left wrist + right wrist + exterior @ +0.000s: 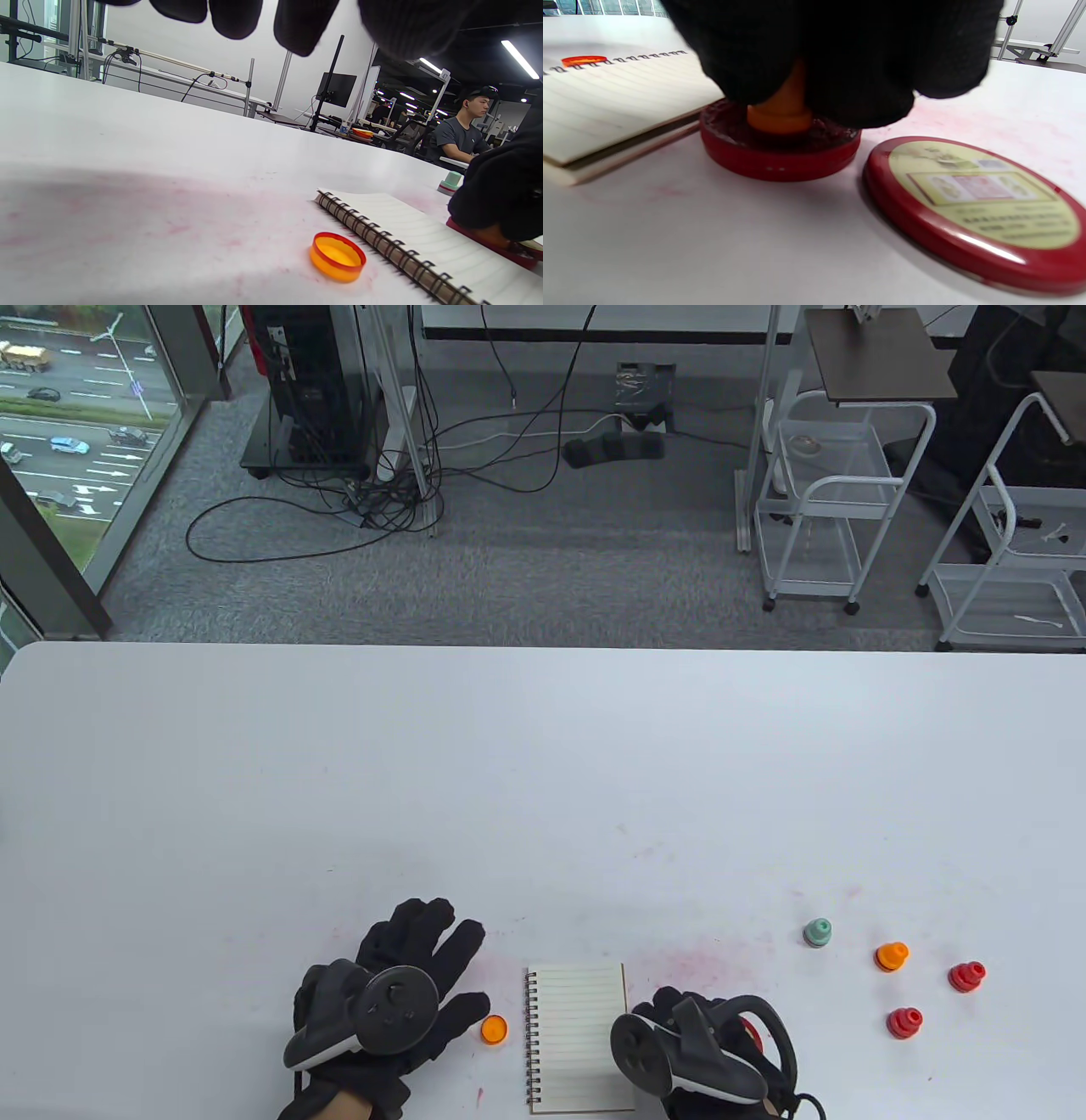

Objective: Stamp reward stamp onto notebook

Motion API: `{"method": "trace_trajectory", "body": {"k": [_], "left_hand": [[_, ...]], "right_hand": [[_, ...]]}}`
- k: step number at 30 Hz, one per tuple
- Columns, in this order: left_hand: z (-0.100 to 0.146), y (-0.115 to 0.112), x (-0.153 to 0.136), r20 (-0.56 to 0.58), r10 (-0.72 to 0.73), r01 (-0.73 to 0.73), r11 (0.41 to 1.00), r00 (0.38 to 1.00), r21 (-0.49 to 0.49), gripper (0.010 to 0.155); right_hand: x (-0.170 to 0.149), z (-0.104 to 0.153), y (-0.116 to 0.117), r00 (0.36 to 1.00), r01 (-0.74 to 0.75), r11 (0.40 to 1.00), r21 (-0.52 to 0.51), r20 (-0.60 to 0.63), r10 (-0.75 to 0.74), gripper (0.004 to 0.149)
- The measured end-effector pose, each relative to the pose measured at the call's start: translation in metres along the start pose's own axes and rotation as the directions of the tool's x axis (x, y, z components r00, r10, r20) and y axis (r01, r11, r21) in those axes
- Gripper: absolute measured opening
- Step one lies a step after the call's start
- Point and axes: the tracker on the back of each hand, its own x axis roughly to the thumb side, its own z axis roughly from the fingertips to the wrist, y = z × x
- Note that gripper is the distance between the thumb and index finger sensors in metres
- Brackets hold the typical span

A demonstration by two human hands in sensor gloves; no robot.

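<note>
One orange stamp, gripped by right hand, pressed into red ink pad beside notebook. Pad lid alongside. Left hand flat, fingers spread; orange cap near.

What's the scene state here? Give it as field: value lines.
right hand: grips orange stamp, pressed into red ink pad
left hand: flat, fingers spread, holds nothing
notebook: open, blank lined page, no mark visible
ink pad lid: off, lying beside the pad
orange cap: on table left of the notebook
spare stamps: green, orange, two red
</note>
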Motion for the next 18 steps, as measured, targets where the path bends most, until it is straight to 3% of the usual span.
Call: {"method": "trace_trajectory", "body": {"k": [6,18], "left_hand": [[0.001,0.000,-0.003,-0.005,0.035,-0.035,0.999,0.999,-0.011,0.078],[0.000,0.001,-0.005,-0.005,0.056,-0.056,0.998,0.998,-0.018,0.077]], "right_hand": [[-0.011,0.002,0.001,0.998,0.068,0.998,-0.017,-0.016,-0.068,0.040],[-0.009,0.011,-0.010,0.997,0.071,0.996,-0.055,0.023,-0.070,0.044]]}}
